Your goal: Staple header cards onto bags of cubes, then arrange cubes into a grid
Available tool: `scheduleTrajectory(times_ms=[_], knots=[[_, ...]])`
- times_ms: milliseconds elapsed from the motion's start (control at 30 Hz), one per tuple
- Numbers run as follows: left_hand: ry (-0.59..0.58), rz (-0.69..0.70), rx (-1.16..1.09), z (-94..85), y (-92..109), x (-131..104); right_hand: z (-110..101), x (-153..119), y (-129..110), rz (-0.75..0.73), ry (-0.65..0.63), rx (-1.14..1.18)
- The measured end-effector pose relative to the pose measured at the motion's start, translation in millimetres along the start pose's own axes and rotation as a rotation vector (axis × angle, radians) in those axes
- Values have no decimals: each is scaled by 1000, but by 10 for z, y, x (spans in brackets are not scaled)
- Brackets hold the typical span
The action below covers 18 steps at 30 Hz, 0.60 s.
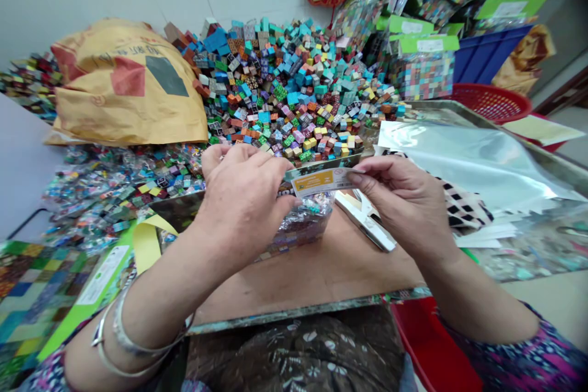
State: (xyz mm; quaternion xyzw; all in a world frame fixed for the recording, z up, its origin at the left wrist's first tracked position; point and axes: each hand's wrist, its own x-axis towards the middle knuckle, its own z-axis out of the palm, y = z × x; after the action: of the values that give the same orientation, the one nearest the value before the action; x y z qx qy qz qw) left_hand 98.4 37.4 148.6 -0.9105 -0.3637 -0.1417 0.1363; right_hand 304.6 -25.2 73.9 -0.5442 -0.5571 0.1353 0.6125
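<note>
Nearest, two bracelets are worn at the left wrist. One label strip is held at centre, its left end pinched by the left hand, its right end by the right hand. Below it, one clear packet of blocks is positioned; one stapler is placed to its right. Farther away, one yellow sack is located left, one heap of loose blocks centre, and one red basket right; the loose blocks are too numerous to be counted.
</note>
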Motion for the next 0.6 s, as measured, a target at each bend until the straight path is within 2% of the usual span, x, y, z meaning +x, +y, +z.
scheduleTrajectory(times_ms=[433,533,600], knots=[[-23,-39,32,12,86,69,1,6,-1,-60,2,-36],[-36,-55,28,16,106,90,9,-11,-22,-129,7,-124],[-35,-60,37,18,114,101,-4,-24,-27,-214,22,-275]])
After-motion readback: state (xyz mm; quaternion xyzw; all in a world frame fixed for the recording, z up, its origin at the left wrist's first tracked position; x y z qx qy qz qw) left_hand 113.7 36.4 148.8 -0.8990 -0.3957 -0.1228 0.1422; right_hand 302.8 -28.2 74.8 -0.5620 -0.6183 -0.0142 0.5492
